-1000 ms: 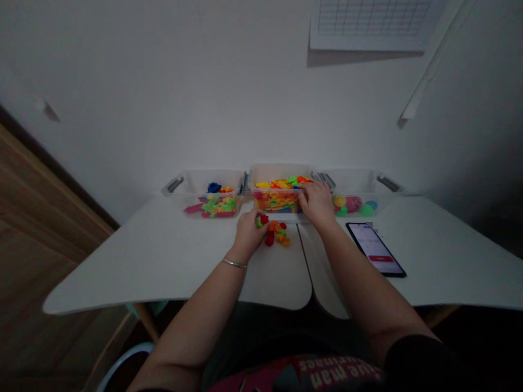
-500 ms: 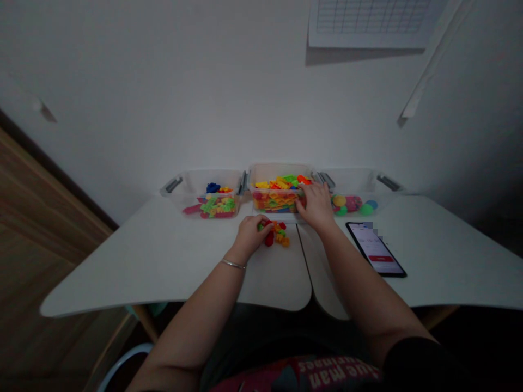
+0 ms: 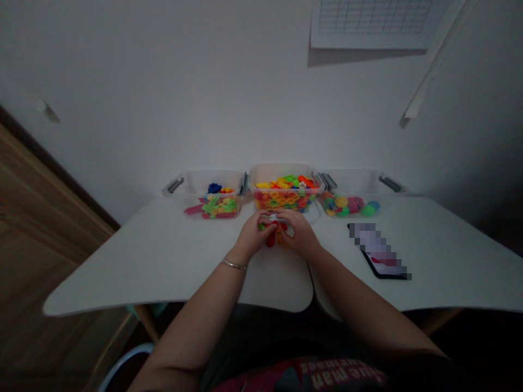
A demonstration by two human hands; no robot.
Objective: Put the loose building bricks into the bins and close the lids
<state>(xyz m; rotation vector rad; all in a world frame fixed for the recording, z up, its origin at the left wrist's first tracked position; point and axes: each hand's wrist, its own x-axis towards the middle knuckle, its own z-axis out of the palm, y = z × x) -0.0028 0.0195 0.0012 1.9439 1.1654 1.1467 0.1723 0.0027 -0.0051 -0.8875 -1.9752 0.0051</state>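
My left hand [image 3: 251, 233] is closed, thumb and fingers gripping red plastic building blocks [image 3: 271, 239] just above the table. My right hand [image 3: 301, 233] meets it from the other side, fingers curled in a pinch at the same cluster. What the right fingertips hold is mostly hidden. Orange blocks [image 3: 280, 238] show between the hands, and a bit of green peeks out by the left fingers. Right behind the hands stands a clear bin [image 3: 286, 190] heaped with yellow, orange, green and red blocks.
A left clear bin [image 3: 192, 185] holds green, pink and blue pieces. Coloured balls lie in the right clear bin [image 3: 347, 182]. A phone [image 3: 378, 253] rests right of my right forearm. A seam [image 3: 311, 277] splits the white table [image 3: 163, 261]; a wall rises behind.
My right hand has left the middle bin and come down toward me and left, joining my left hand at the blocks. The left hand has stayed almost in place.
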